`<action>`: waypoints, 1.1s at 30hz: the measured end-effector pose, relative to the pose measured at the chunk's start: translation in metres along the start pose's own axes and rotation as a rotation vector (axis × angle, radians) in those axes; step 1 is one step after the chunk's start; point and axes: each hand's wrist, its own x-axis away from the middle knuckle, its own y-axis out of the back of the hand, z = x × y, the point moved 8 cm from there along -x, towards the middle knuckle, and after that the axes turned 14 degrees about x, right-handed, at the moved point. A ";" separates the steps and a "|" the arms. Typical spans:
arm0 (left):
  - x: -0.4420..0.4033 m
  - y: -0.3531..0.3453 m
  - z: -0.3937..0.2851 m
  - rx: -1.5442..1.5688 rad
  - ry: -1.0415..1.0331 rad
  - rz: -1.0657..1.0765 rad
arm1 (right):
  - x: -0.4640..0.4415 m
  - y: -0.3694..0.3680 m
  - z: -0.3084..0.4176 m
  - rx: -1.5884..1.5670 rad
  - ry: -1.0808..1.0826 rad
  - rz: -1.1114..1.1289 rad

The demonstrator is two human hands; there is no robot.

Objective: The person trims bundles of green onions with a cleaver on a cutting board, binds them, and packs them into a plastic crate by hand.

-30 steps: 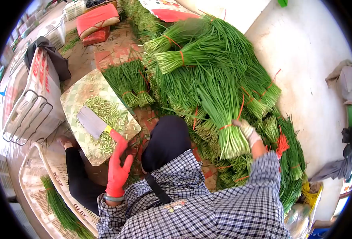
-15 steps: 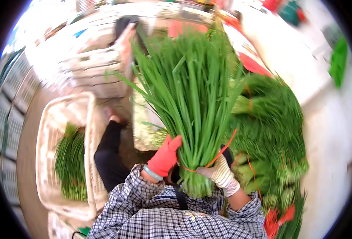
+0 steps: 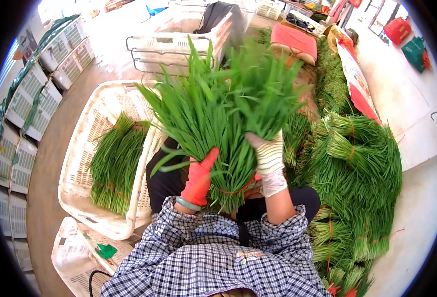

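Note:
A large bundle of long green leafy stalks [image 3: 223,119] is held upright in front of my body, tied low down with an orange band. My left hand [image 3: 201,177], in a red glove, grips its left side. On the right side my right hand [image 3: 267,156], in a striped whitish glove, is wrapped round the stalks above the band. The leaf tips fan out and blur at the upper right. Left of me, a white plastic basket [image 3: 72,168] holds tied green bundles [image 3: 117,168].
A heap of tied bundles [image 3: 357,183] lies on the right beside a pale wall [image 3: 416,208]. Stacked white crates [image 3: 27,104] stand at the far left, and another crate [image 3: 171,49] is ahead. A red cushion [image 3: 295,42] sits beyond the bundle.
The view has swung left. The bundle came off the right-hand heap, held first by my right hand alone. My left hand has left the cutting board and closed on the bundle too; the leaves now spread wider.

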 end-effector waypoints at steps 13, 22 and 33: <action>0.000 0.038 0.032 0.104 0.193 -0.023 | 0.011 0.087 -0.094 -0.144 -0.203 -0.117; 0.005 0.038 0.014 -0.021 0.171 -0.007 | 0.014 0.083 -0.116 -0.357 -0.187 0.054; 0.098 -0.172 -0.039 -0.848 -0.134 1.118 | 0.055 0.057 -0.223 -0.624 -0.173 0.324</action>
